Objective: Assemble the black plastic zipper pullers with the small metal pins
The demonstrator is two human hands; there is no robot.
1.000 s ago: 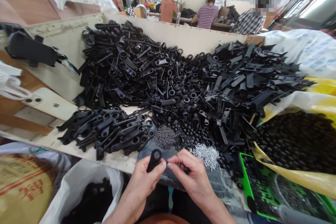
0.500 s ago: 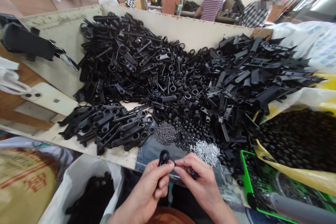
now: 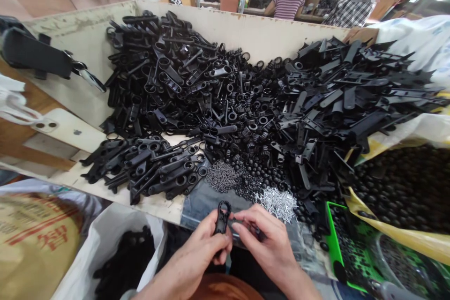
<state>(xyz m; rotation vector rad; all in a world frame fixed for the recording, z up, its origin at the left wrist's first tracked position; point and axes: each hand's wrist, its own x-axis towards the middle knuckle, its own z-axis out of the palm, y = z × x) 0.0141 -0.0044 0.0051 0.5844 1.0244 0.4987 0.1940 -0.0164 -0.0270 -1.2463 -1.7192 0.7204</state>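
My left hand (image 3: 202, 253) is closed around a black plastic arm with a ring end (image 3: 222, 215), held upright at the table's near edge. My right hand (image 3: 269, 243) pinches a small dark piece (image 3: 241, 221) right beside that ring, fingertips nearly touching the left thumb. Just beyond my hands lie a patch of small dark screws (image 3: 221, 176), small black round caps (image 3: 258, 173) and bright metal pins (image 3: 277, 201). A sorted row of black ring-ended arms (image 3: 151, 171) lies to the left of them.
A big heap of black plastic parts (image 3: 246, 98) fills the walled table (image 3: 246, 37). A white phone (image 3: 68, 129) lies left. A white bag with black parts (image 3: 123, 258) hangs below. A green crate (image 3: 337, 248) and yellow bag of black caps (image 3: 401, 187) stand right. Several people sit beyond.
Both hands have drifted slightly right and down. The black arm in my left hand has turned more upright, and my right fingers have closed in on its ring end.
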